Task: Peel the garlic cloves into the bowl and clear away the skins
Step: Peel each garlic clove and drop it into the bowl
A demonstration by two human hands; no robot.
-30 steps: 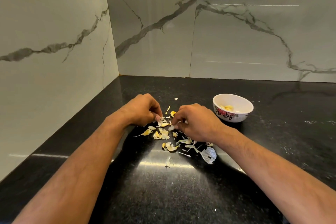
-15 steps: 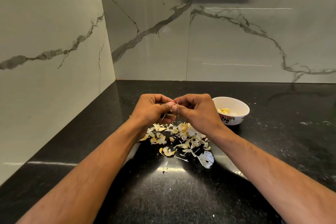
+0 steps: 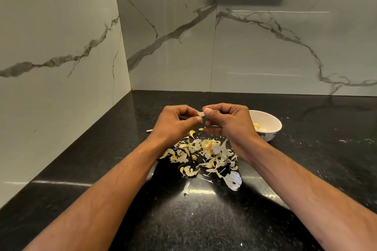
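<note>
On the black granite counter, nearest the person, lies a loose heap of garlic skins, pale and yellowish, not yet cleared. Above the heap, both hands meet in the air: the left hand and the right hand each curl their fingertips around one small garlic clove, pinching it between them. Just beyond the right hand stands a white bowl with a few peeled cloves inside. I judge the peeling well advanced, with this clove in hand and the whole clearing of skins left.
</note>
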